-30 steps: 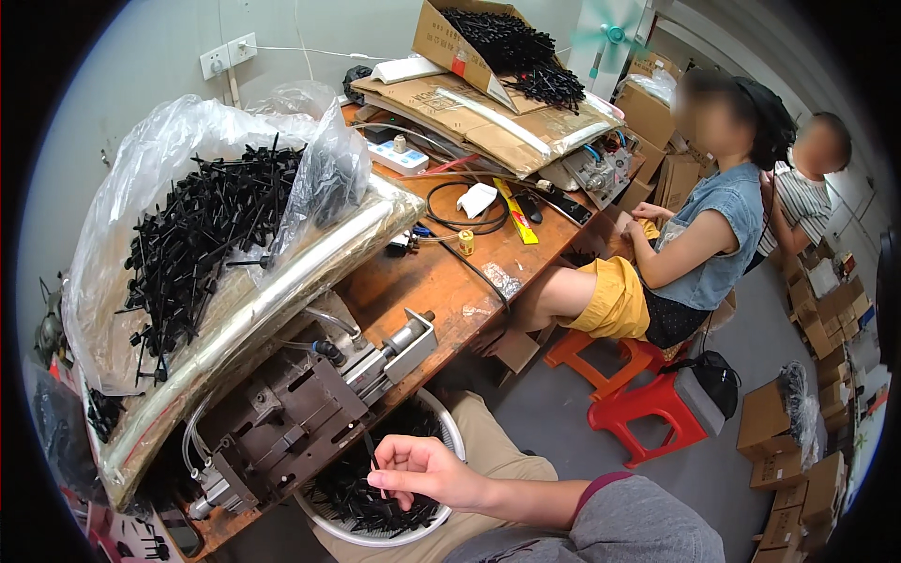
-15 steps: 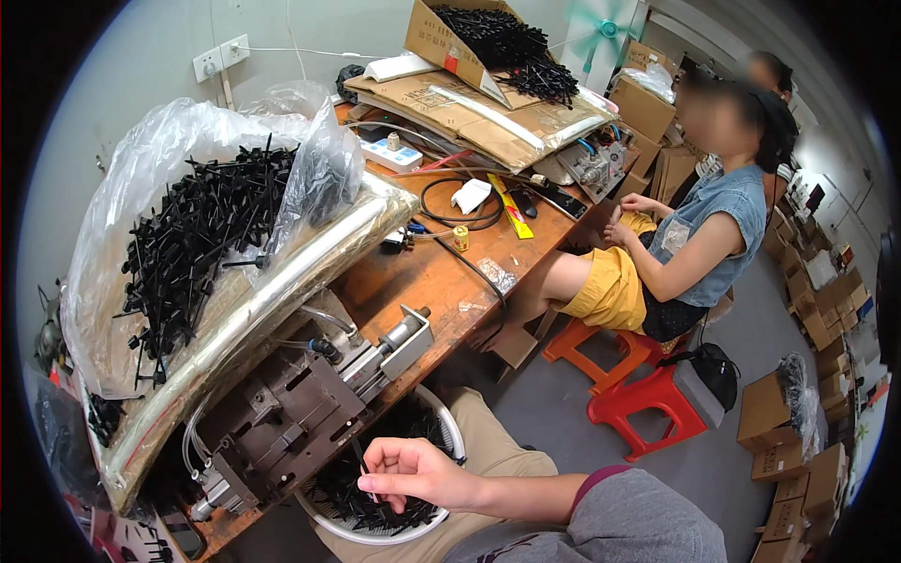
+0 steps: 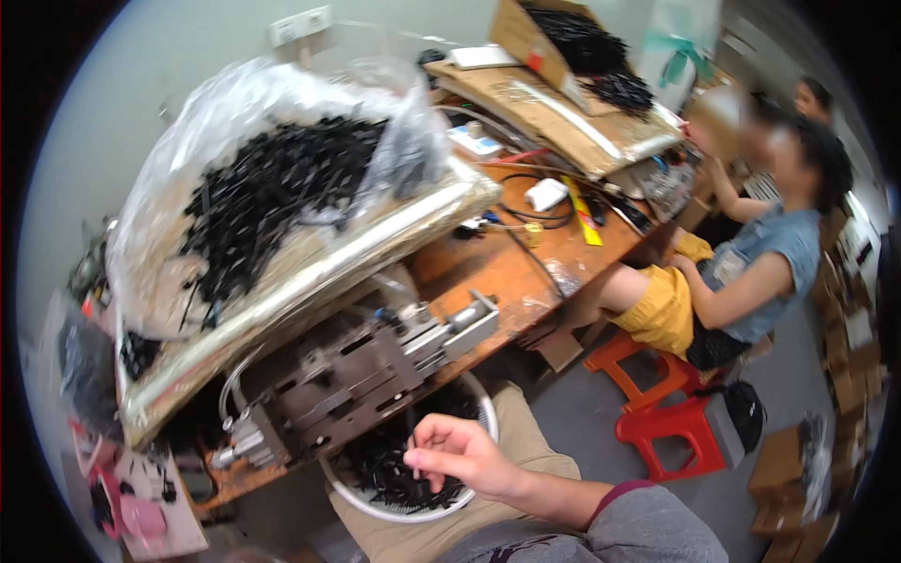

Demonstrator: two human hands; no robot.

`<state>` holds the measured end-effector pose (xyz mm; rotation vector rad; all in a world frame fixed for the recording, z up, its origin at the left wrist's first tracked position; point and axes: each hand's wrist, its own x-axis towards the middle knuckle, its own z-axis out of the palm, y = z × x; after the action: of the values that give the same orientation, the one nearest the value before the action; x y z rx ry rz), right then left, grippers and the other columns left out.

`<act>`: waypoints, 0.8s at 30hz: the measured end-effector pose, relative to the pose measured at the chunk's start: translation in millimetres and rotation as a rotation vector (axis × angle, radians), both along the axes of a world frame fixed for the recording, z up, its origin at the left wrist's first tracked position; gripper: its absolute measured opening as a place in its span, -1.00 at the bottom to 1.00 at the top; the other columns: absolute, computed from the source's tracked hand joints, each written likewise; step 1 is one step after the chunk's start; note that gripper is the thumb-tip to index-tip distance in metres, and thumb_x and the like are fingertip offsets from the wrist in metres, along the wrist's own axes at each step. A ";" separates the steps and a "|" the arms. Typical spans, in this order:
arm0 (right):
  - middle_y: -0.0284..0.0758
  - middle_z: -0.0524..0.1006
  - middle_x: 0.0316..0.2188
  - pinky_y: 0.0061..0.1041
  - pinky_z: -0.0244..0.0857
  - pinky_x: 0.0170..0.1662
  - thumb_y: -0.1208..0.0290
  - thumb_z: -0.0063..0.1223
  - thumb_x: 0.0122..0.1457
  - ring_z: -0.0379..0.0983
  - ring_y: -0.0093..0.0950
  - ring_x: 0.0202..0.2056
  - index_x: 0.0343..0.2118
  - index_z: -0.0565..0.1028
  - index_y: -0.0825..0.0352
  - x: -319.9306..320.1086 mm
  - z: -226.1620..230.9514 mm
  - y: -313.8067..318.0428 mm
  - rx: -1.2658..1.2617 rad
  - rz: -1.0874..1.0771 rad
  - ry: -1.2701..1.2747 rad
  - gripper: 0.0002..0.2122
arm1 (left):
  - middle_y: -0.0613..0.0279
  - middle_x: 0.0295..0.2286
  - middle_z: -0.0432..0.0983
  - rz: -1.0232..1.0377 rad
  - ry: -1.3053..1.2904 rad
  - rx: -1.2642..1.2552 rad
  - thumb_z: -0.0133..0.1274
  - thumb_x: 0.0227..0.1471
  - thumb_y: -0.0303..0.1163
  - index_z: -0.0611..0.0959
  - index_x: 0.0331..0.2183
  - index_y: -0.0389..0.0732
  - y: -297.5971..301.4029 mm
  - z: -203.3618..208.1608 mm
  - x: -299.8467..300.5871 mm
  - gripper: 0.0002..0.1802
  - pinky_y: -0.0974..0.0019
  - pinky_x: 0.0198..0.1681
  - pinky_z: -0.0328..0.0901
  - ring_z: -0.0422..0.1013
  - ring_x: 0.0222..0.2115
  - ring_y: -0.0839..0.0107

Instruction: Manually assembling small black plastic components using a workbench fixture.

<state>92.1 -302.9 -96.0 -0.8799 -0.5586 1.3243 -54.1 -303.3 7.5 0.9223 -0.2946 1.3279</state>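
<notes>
My right hand (image 3: 462, 457) hovers over a white round basket (image 3: 490, 422) by my lap. Its fingers are curled in toward the thumb in a pinch. Whatever they may hold is too small and blurred to name. Inside the basket lies a heap of thin black plastic parts (image 3: 383, 474). Beside it, on the table edge, sits a dark metal clamping fixture (image 3: 328, 389) with a pneumatic cylinder (image 3: 465, 319) and air hoses. My left hand is out of the picture.
A clear plastic bag (image 3: 155, 216) of black parts rests on a wrapped board (image 3: 375, 253) behind the fixture. Farther along the wooden table (image 3: 450, 267) are cardboard sheets (image 3: 554, 113) and an open box of black parts. To the right, a person sits near red stools (image 3: 671, 446).
The whole view has swung left, so the table and fixture appear farther right. My right hand still hovers over the basket, and the thin dark piece at its fingertips no longer shows clearly.
</notes>
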 end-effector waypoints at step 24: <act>-0.39 0.53 -0.51 -0.63 0.29 -0.47 0.47 0.15 0.17 0.44 -0.63 -0.51 -0.32 0.46 0.38 25.2 66.1 153.2 0.348 -0.210 -0.876 -0.88 | 0.10 -0.15 0.57 0.982 1.259 0.624 0.34 -0.32 -0.59 0.70 -0.33 -0.27 99.7 -69.7 -35.1 -0.66 0.29 -0.28 0.46 0.53 -0.30 0.27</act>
<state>117.3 -149.6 -29.9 -1.1679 -1.2890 0.5693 -89.2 -203.6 -62.2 2.4190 0.8828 1.2016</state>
